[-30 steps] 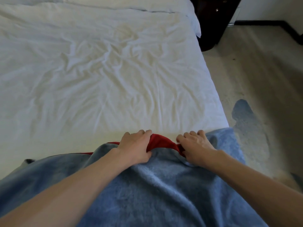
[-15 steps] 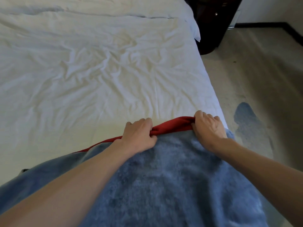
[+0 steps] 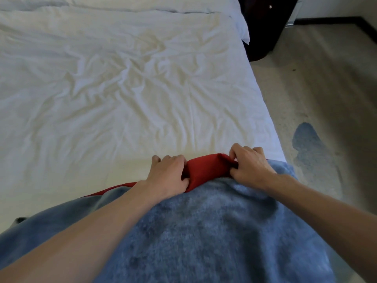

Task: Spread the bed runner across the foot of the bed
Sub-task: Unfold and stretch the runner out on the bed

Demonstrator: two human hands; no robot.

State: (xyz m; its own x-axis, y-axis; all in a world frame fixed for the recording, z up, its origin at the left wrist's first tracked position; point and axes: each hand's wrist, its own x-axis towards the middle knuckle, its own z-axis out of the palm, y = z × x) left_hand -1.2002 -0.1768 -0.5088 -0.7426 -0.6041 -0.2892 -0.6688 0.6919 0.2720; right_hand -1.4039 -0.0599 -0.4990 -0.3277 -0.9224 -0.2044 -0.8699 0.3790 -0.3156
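A blue fleecy bed runner (image 3: 204, 231) with a red underside lies across the near end of the bed, and its far edge is folded back so a red band (image 3: 206, 170) shows. My left hand (image 3: 167, 174) grips that red edge at its left. My right hand (image 3: 251, 166) pinches the same red edge at its right, close to the bed's right side. The two hands are about a hand's width apart. The wrinkled white sheet of the bed (image 3: 122, 88) stretches away beyond the runner.
A dark wooden nightstand (image 3: 265, 23) stands at the bed's far right corner. Beige carpet (image 3: 326, 78) runs along the right side, with a blue-grey patch (image 3: 308, 144) on it. A white pillow edge (image 3: 242, 29) overhangs the far right.
The red band between my hands has grown wider as the edge folds back. My right hand has shifted left, closer to my left hand, and now pinches the fabric.
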